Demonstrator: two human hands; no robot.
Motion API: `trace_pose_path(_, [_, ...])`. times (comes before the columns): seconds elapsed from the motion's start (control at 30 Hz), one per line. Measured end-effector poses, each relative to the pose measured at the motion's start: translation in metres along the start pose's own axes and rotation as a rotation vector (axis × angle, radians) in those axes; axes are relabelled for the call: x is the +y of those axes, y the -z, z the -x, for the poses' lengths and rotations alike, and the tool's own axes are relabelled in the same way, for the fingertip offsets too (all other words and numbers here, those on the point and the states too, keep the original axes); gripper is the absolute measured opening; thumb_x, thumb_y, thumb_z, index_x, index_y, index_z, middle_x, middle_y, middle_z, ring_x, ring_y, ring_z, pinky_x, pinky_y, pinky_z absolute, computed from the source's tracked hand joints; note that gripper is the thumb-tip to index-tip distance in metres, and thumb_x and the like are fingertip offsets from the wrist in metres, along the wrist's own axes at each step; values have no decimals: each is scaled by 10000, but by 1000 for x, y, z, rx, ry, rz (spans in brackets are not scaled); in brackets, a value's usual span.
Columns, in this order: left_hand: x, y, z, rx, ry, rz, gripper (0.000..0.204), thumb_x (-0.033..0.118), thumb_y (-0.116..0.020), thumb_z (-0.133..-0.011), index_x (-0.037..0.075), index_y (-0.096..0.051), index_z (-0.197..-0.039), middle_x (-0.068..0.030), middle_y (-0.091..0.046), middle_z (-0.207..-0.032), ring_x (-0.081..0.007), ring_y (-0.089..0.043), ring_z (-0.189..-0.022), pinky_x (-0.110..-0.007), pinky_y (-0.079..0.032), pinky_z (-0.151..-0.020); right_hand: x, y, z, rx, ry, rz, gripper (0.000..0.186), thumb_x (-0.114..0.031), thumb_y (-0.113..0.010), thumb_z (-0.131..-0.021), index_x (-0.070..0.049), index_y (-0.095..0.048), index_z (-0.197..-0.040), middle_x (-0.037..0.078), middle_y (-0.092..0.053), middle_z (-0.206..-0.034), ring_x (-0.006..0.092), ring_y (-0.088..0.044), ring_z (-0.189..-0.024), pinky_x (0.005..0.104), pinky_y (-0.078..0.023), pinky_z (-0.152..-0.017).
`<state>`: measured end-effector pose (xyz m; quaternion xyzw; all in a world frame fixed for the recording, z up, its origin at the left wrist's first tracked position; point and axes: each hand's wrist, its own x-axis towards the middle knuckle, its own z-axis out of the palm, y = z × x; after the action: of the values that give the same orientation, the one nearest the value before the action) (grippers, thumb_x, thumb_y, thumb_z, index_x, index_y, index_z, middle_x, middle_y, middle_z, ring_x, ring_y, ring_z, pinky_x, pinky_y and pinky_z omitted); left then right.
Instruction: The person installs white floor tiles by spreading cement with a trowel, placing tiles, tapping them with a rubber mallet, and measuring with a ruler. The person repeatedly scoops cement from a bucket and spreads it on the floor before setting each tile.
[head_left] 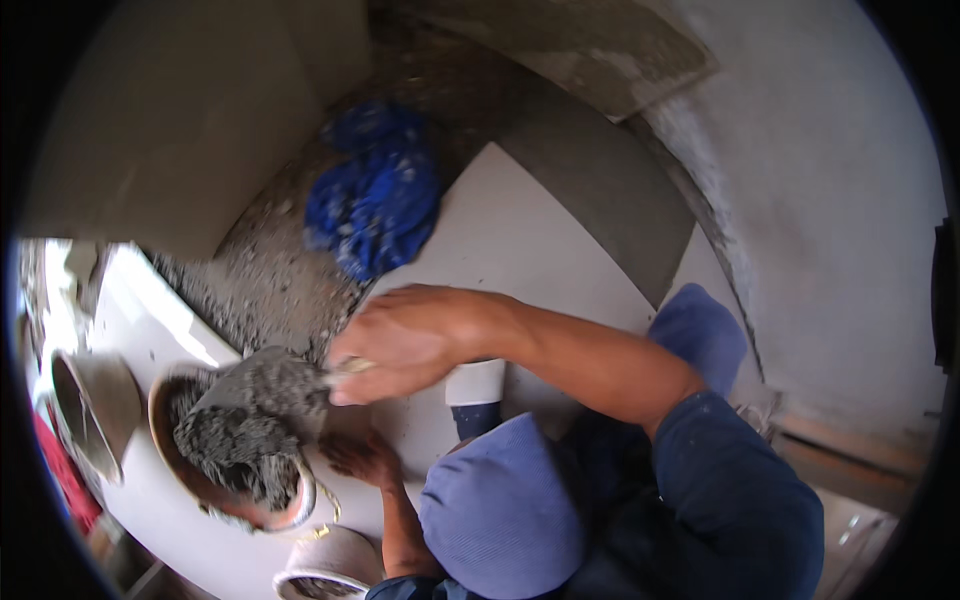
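My right hand (400,345) is closed on the handle of a trowel (255,380), its blade coated in wet grey mortar over a round bucket (305,495). Thick mortar (235,450) fills much of the bucket. My left hand (365,460) is low beside the bucket's right side, fingers stretched toward it, over a pale tile (540,230). Its fingertips are dim and slightly blurred. My blue-clad knees (500,505) are bent below my arms.
A crumpled blue plastic sheet (375,190) lies on gritty ground (250,285). Another bucket (85,415) tilts at left, a third container (325,560) stands at the bottom. A large panel (190,120) rises at upper left, a pale wall (820,200) at right.
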<state>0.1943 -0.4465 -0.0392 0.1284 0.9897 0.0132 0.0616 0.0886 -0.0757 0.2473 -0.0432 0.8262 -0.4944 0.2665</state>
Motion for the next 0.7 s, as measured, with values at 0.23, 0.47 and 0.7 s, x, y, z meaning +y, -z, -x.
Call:
trace_pose_path(0.23, [6, 18, -20, -200, -11, 54, 838, 576, -335, -944, -32, -146, -1490, -284, -70, -1551, -430, -38, -1447, -580, -36, -1131, 131, -7, 187, 541, -464, -174, 422, -361, -651, -851, -17, -649, -1096, 209, -681, -938, 335, -669, -866, 390, -515, -785])
trace_pose_path(0.47, [251, 23, -130, -3, -825, 622, 672, 357, -507, -955, -83, -287, -1413, -321, -215, -1495, -480, -181, -1394, -572, -137, -1127, 224, 0, 268, 1122, -864, 89, 410, -331, -668, -847, -26, -639, -1120, 191, -669, -999, 353, -659, -889, 387, -515, -775])
trace_pose_path(0.7, [452, 2, -199, -23, -572, 282, 650, 489, -367, -970, 33, -316, -1430, -176, -272, -1519, -334, -186, -1436, -582, -132, -1130, 317, 22, 250, 1239, -871, 278, 397, -365, -628, -882, -26, -641, -1089, 173, -653, -979, 335, -651, -878, 387, -510, -744])
